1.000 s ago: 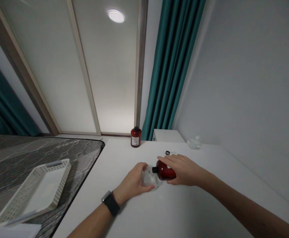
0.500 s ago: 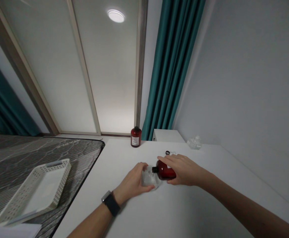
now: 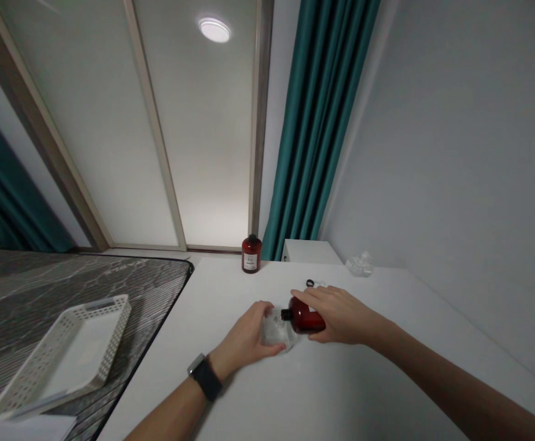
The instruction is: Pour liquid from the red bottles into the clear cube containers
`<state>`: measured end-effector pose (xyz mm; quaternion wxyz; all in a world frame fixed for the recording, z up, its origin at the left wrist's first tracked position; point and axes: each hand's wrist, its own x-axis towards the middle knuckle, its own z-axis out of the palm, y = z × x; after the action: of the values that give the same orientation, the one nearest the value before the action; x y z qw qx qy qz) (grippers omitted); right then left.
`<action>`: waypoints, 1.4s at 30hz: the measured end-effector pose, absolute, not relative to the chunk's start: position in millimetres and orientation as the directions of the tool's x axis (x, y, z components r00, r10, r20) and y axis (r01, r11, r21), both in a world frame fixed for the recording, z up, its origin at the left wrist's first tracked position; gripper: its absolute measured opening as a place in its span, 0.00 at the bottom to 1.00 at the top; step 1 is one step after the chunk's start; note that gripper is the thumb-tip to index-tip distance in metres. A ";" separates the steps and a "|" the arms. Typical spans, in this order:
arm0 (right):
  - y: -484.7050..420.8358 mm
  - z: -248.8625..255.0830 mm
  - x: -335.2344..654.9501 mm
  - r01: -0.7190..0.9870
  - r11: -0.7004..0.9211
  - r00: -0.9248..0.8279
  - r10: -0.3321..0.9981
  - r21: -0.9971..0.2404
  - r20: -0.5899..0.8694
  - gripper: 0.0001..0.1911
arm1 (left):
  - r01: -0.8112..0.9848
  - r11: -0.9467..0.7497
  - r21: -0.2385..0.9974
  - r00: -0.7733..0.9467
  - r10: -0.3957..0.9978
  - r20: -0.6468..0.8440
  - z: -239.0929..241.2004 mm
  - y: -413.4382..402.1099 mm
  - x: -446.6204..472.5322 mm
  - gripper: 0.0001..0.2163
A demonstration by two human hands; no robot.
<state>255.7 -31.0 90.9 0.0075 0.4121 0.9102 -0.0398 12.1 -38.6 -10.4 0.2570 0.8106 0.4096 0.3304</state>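
Observation:
My left hand [image 3: 251, 335], with a dark watch on its wrist, curls around a clear glass container [image 3: 276, 331] on the white table. In my right hand [image 3: 336, 315] lies a dark red bottle [image 3: 303, 316], tipped on its side with its black neck over the glass container. Whether liquid runs from the neck is too small to tell. A small black cap or ring [image 3: 310, 283] rests on the table just behind the right hand. Farther back stands a second red bottle [image 3: 251, 257], upright, with a white label and a black top.
A crumpled clear plastic or glass piece [image 3: 360, 264] sits at the table's back right. Behind the table is a white cabinet [image 3: 311, 251]. On the patterned grey surface to the left lies a white perforated basket [image 3: 106, 361]. The wall runs along the right side.

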 end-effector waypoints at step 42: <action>-30.3 97.4 252.1 0.739 0.673 -0.674 0.736 -0.045 -0.062 0.40 | 0.480 -0.517 0.709 0.439 0.841 0.315 -13.2 -38.7 12.0 0.26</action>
<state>252.1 -30.3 97.4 0.0193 0.4032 0.9143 -0.0334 12.0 -38.7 -13.2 0.2702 0.8042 0.4108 0.3340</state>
